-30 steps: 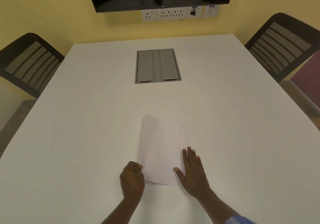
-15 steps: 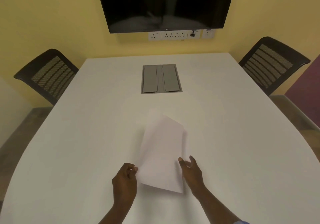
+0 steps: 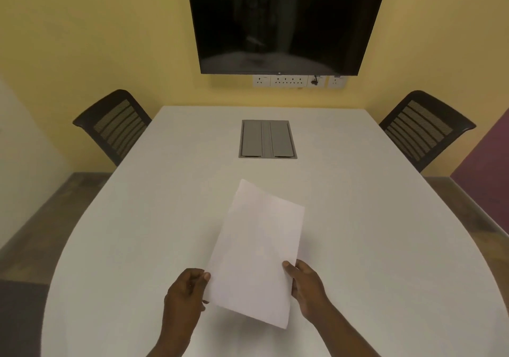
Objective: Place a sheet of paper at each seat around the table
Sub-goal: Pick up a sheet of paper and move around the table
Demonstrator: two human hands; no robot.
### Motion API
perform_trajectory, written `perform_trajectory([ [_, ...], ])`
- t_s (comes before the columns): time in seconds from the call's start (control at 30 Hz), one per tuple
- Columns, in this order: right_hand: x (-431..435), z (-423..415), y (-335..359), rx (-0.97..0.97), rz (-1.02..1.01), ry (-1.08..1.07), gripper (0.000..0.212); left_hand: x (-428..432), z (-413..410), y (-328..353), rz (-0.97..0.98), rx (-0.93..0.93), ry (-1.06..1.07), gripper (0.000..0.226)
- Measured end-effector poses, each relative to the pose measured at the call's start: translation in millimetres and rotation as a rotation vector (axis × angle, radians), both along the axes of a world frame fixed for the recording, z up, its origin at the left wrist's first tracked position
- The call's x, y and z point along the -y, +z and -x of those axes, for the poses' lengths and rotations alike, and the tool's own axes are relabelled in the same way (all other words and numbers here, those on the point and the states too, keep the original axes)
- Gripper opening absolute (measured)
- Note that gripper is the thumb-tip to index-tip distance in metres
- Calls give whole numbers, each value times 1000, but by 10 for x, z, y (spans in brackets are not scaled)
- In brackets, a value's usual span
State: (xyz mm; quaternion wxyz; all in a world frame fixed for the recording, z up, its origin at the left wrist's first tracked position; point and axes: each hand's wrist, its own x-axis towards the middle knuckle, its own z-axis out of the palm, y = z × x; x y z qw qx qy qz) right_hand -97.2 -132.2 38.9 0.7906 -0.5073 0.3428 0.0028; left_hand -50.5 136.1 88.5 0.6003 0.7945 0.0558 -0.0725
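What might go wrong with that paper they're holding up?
1. The left hand and right hand pinch the paper only at its near edges, and its far end hangs free. It might flop, crease or slip from the grip.
2. The paper is white like the table, so a laid sheet could be hard to spot. A seat at the left chair or right chair might get skipped.

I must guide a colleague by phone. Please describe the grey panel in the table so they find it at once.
Below the black screen on the yellow wall stands a white table. Near its far end, midway between two black chairs, lies the grey panel: the only grey thing, set into the white top.
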Motion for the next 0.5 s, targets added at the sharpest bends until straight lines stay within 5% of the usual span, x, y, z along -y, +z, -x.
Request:
perform_trajectory([
  [0.2,-441,116,79,10,-89,-100,20,-261,268,-58,468,-285,70,22],
  [0.5,-1227,231,-48,-30,-206,-75,22,-509,437,-294,266,-246,191,17],
])
